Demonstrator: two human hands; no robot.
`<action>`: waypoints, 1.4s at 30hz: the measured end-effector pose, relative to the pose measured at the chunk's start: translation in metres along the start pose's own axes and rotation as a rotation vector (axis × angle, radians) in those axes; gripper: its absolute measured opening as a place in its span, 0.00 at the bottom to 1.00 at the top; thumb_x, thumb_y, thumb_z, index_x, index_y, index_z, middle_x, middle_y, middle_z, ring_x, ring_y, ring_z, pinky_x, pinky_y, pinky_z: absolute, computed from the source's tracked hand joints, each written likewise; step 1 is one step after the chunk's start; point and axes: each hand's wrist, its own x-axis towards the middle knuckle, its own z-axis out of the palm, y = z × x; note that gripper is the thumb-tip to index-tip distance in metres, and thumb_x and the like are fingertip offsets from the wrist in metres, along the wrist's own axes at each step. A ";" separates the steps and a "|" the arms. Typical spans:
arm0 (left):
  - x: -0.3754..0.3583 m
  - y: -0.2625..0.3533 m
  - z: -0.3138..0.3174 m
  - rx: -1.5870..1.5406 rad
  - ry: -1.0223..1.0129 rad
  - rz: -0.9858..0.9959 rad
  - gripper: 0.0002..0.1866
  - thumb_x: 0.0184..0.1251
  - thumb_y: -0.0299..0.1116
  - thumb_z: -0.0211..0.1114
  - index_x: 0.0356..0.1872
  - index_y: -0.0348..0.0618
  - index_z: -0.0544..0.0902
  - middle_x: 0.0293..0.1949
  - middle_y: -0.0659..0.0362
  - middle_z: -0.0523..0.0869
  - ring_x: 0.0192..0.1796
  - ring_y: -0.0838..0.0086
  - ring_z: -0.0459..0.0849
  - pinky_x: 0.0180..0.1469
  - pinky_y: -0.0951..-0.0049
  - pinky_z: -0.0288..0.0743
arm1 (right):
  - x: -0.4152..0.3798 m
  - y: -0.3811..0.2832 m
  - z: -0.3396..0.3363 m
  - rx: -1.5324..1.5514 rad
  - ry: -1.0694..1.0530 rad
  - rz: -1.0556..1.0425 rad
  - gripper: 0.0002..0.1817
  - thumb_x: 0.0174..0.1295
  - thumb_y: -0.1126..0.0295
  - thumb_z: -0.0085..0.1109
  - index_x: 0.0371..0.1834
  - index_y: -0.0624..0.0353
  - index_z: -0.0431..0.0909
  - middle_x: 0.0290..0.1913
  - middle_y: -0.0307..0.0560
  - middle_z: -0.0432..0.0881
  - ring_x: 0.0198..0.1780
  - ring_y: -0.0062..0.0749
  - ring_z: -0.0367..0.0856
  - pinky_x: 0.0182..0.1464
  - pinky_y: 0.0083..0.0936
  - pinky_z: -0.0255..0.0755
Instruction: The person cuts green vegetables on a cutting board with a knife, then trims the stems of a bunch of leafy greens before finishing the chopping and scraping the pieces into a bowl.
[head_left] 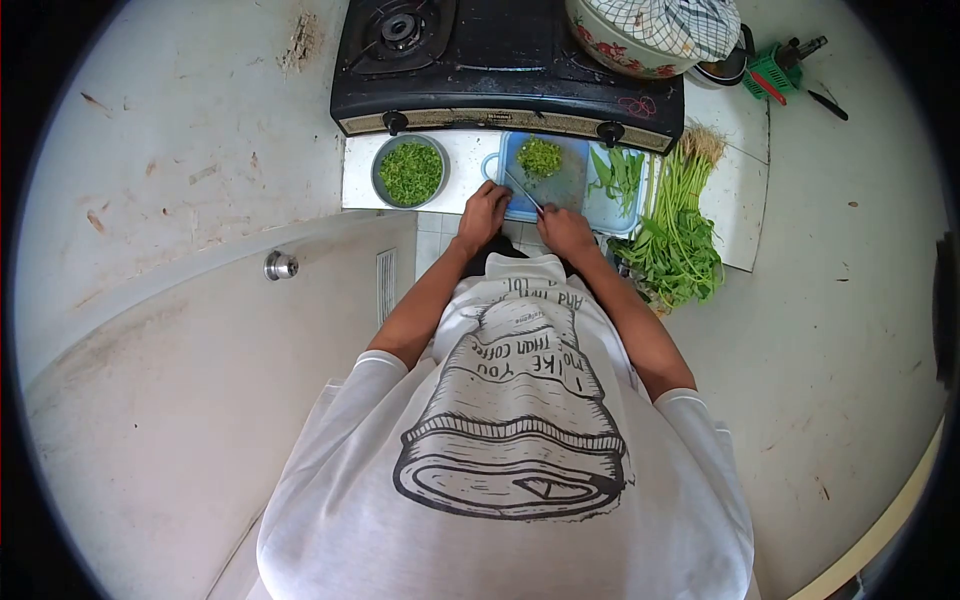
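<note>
My right hand (pixel 566 232) is closed around the handle of a knife (pixel 523 190), whose thin blade slants up and left over the blue cutting board (pixel 565 180). At the board's near left corner is my left hand (pixel 484 214), fingers curled together close to the blade tip; whatever they hold is hidden. Finely chopped greens (pixel 540 157) lie in a small heap on the board's far side. Several loose green leaves (pixel 617 175) rest at its right end. Left of the board, a round grey bowl (pixel 375 172) holds more chopped greens.
A large bundle of leafy stems (pixel 680 215) with roots lies right of the board, its leaves hanging past the counter edge. Behind stands a black gas stove (pixel 500 85) carrying a cloth-covered floral pot (pixel 625 50). A green basket (pixel 775 70) with utensils sits at the back right.
</note>
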 end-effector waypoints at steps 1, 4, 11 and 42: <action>0.000 0.002 0.000 0.003 0.000 -0.023 0.07 0.65 0.23 0.67 0.43 0.38 0.87 0.39 0.47 0.84 0.41 0.49 0.86 0.46 0.56 0.81 | -0.002 0.003 0.001 -0.001 0.012 -0.015 0.17 0.72 0.60 0.52 0.42 0.66 0.81 0.33 0.64 0.88 0.36 0.59 0.90 0.43 0.52 0.83; 0.001 0.004 -0.002 -0.024 -0.002 -0.048 0.06 0.65 0.23 0.67 0.42 0.38 0.88 0.38 0.47 0.85 0.40 0.49 0.86 0.45 0.56 0.81 | -0.004 0.004 -0.001 -0.002 0.027 -0.056 0.18 0.72 0.60 0.52 0.42 0.67 0.81 0.33 0.65 0.88 0.36 0.60 0.90 0.43 0.53 0.83; 0.002 0.005 -0.003 -0.005 -0.024 -0.063 0.07 0.64 0.22 0.68 0.42 0.38 0.88 0.38 0.47 0.85 0.40 0.49 0.86 0.45 0.56 0.80 | -0.001 0.004 0.015 -0.011 0.015 -0.109 0.19 0.72 0.58 0.52 0.43 0.66 0.79 0.31 0.66 0.87 0.35 0.62 0.88 0.41 0.54 0.82; 0.001 0.015 0.001 -0.019 0.046 -0.071 0.09 0.63 0.21 0.68 0.43 0.38 0.88 0.42 0.50 0.84 0.43 0.53 0.87 0.48 0.59 0.81 | 0.012 -0.003 0.010 -0.022 0.056 -0.114 0.17 0.72 0.60 0.52 0.41 0.66 0.81 0.33 0.65 0.88 0.37 0.59 0.90 0.42 0.51 0.84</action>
